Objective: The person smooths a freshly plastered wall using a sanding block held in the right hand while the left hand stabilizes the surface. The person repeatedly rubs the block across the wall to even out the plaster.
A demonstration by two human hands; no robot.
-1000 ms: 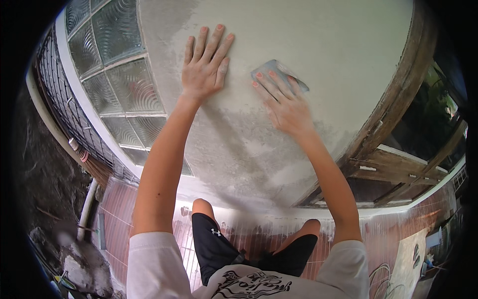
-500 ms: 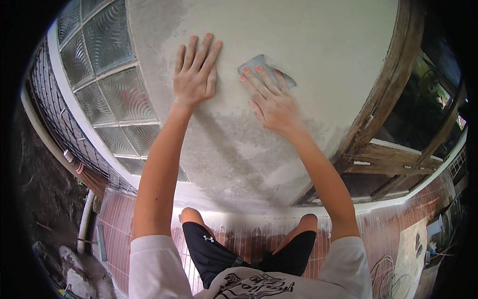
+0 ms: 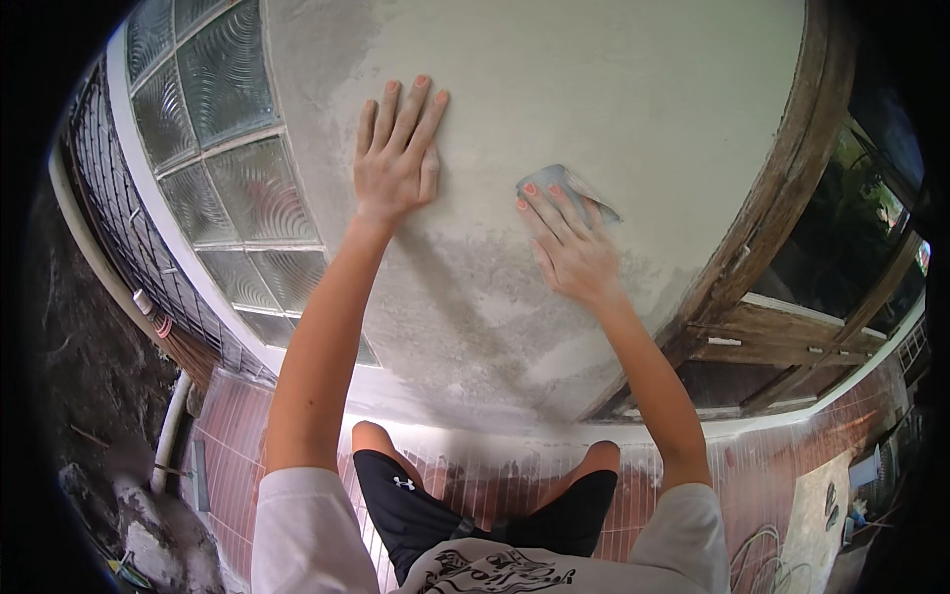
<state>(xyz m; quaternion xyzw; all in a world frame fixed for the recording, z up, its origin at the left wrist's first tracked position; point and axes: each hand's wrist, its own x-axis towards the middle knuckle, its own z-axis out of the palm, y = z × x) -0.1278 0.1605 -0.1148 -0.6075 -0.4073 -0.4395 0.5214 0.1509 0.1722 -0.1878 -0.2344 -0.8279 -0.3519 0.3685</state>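
A pale, powdery plastered wall with rough grey patches fills the middle of the view. My left hand lies flat on it, fingers spread, holding nothing. To its right, my right hand presses a grey sheet of sandpaper against the plaster. Its fingers lie over the sheet, and one edge curls up beside the outer fingers. Whitish dust coats both hands. The side of the sandpaper against the wall is hidden.
Left of the wall is a glass-block window in a white frame. A weathered wooden door frame with dark glass borders the right. Below are red floor tiles, a broom at left and a coiled hose at lower right.
My right hand has slid the sandpaper down and to the right across the wall. My left hand stays on about the same spot while the view has shifted slightly.
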